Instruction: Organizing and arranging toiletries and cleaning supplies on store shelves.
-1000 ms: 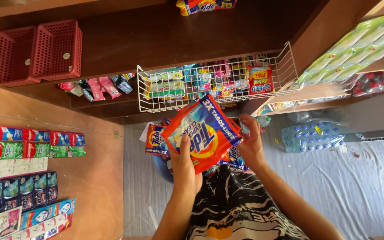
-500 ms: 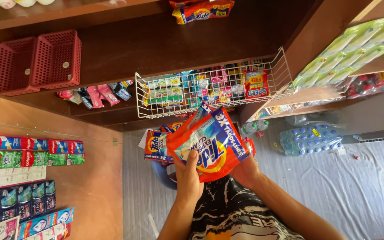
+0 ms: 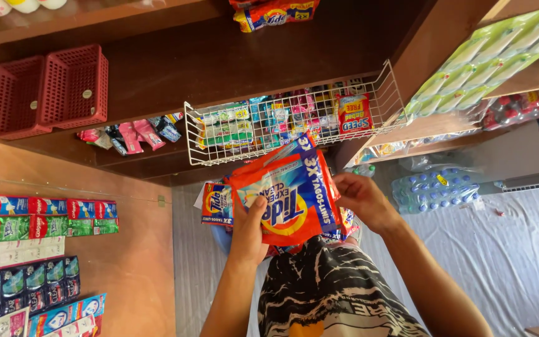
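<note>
Both hands hold an orange and blue detergent pouch (image 3: 288, 193) in front of me, tilted. My left hand (image 3: 249, 231) grips its lower left corner with the thumb on the front. Its right edge is pinched by my right hand (image 3: 362, 198). More pouches of the same kind (image 3: 217, 203) lie stacked just behind and below it, partly hidden. A black and white patterned garment (image 3: 325, 293) shows below the hands.
A white wire basket (image 3: 219, 156) full of small sachets hangs on the wooden shelf ahead. Two red plastic baskets (image 3: 48, 90) sit upper left. Sachet strips (image 3: 26, 215) hang on the left panel. A pack of water bottles (image 3: 435, 187) lies right, green packs (image 3: 500, 56) above it.
The pouch has dropped slightly and turned flatter toward me. My right hand slid from behind it to its right edge; my left hand stayed on the lower corner.
</note>
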